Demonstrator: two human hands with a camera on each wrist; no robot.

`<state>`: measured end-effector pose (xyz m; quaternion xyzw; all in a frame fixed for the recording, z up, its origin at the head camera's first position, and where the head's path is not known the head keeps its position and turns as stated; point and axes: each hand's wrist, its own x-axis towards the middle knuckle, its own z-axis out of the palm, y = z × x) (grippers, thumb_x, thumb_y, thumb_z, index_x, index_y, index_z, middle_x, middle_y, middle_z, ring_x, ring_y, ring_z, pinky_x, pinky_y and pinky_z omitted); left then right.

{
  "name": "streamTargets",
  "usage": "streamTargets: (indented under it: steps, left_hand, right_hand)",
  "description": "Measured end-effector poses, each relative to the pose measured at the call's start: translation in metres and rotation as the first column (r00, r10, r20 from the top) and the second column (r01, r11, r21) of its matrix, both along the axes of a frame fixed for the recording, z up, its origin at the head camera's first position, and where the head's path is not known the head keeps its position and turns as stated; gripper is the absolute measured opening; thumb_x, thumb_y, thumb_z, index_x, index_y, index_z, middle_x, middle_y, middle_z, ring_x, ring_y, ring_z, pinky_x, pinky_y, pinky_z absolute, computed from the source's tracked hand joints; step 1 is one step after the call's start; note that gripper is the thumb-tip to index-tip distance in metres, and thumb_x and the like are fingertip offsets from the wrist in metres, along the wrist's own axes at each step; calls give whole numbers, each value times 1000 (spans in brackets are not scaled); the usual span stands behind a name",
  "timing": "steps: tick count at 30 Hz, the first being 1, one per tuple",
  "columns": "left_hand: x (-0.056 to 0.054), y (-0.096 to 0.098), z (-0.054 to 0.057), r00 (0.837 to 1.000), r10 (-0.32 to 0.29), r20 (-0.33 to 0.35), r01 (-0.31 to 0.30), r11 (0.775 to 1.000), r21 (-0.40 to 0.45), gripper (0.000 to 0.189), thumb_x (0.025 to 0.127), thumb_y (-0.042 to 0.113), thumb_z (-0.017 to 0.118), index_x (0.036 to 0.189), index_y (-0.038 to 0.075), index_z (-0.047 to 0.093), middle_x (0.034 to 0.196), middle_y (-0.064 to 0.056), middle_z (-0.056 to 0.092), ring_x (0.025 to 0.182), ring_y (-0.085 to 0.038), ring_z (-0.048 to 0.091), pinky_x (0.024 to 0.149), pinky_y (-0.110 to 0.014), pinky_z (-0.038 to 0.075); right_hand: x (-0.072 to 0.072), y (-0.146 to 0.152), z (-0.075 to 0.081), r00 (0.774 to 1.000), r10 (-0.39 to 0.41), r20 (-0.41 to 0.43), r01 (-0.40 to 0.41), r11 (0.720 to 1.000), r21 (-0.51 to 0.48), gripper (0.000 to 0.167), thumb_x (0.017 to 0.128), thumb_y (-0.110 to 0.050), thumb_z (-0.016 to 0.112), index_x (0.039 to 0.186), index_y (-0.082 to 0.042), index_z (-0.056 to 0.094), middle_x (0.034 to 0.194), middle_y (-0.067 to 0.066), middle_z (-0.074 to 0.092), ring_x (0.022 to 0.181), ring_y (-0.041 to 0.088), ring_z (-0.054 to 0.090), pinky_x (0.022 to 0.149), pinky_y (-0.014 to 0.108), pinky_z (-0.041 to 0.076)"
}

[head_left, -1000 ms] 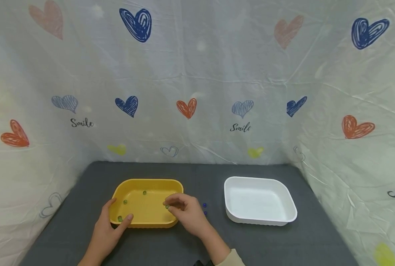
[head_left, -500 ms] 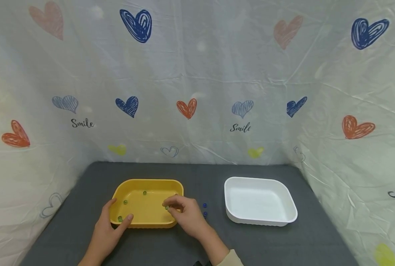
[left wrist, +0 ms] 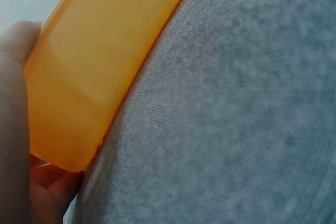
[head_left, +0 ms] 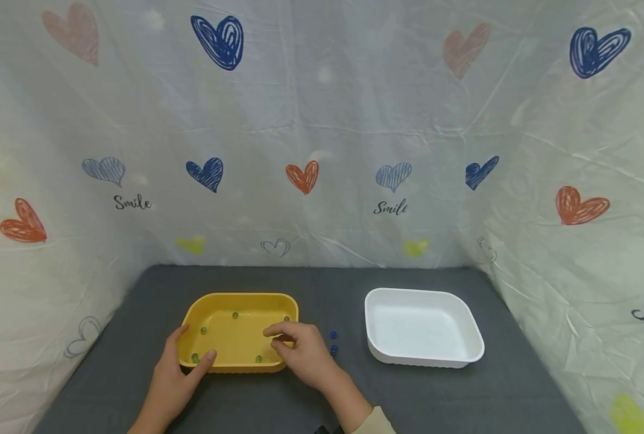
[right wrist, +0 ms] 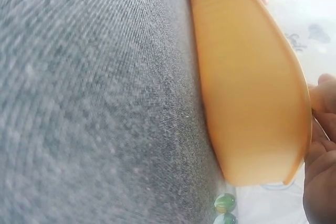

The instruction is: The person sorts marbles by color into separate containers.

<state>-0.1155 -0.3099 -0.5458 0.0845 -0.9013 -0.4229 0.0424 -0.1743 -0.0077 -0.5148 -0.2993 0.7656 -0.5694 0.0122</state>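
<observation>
A yellow tray (head_left: 235,331) stands on the left side of the table with several small glass marbles in it. My left hand (head_left: 179,371) grips its left front corner, thumb over the front rim and fingers round the left end. Over the right rim hovers my right hand (head_left: 303,354), its thumb and forefinger parted with nothing between them. A green marble (head_left: 258,359) lies in the tray near the front wall, just left of that hand. Other green marbles, such as one marble (head_left: 235,315) near the back wall, lie scattered; a darker marble (head_left: 286,319) sits at the right end.
Two blue-looking marbles (head_left: 334,349) lie on the dark grey cloth (head_left: 322,295) right of my right hand. Farther right stands a white tray (head_left: 425,328) with no marbles visible inside. A heart-printed curtain (head_left: 344,120) surrounds the table's back and sides.
My right thumb and forefinger have let go of a green marble, which now lies in the yellow tray near the front wall. The left hand has kept its hold.
</observation>
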Motion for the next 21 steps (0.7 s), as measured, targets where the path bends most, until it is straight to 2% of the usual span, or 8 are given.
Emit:
streamTargets:
  steps: [6, 14, 21]
  left_hand:
    - [-1, 0, -1, 1000, 2, 5, -2, 1000, 0, 114, 102, 59, 74, 173, 1, 6, 171, -40, 20, 153, -60, 29, 119, -76, 31]
    - [0, -1, 0, 1000, 10, 15, -10, 1000, 5, 115, 101, 60, 74, 173, 2, 6, 172, -39, 20, 154, -59, 28, 120, -76, 30]
    - [1, 1, 1, 1000, 6, -2, -6, 1000, 0, 113, 102, 59, 74, 173, 2, 7, 171, -39, 21, 153, -60, 30, 118, -77, 32]
  right_hand:
    - [0, 2, 2, 1000, -6, -22, 7, 1000, 22, 28, 100, 4, 75, 120, -14, 82, 122, -3, 79, 114, 12, 74, 95, 25, 60]
    - [-1, 1, 3, 1000, 5, 14, -5, 1000, 11, 24, 102, 1, 74, 122, -8, 81, 122, -3, 79, 115, 25, 76, 95, 24, 59]
    - [-1, 2, 3, 1000, 8, 21, -8, 1000, -11, 23, 101, 2, 74, 119, -11, 82, 118, -4, 80, 112, 29, 77, 95, 26, 60]
